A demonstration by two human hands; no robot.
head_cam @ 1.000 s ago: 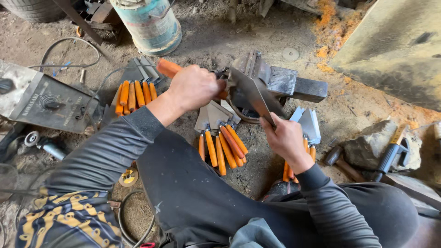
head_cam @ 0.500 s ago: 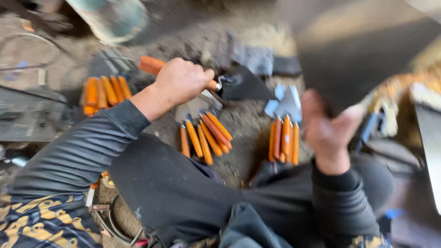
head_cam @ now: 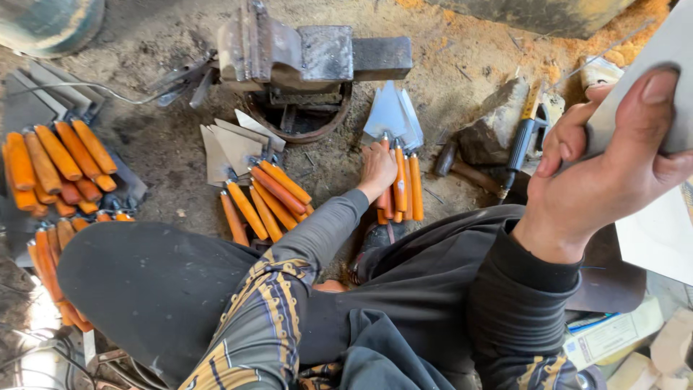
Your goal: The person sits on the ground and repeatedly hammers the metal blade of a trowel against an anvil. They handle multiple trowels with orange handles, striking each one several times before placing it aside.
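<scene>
Trowels [head_cam: 401,180] with orange handles, touched by left hand [head_cam: 378,167], fingers spread flat; right hand [head_cam: 613,170] raised, fingers clamped on grey sheet [head_cam: 650,79], probably metal.

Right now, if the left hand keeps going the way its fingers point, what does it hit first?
The left hand lies on orange-handled trowels, fingers pointing up-frame. Next in line are their grey blades, probably; depth is unclear.
</scene>
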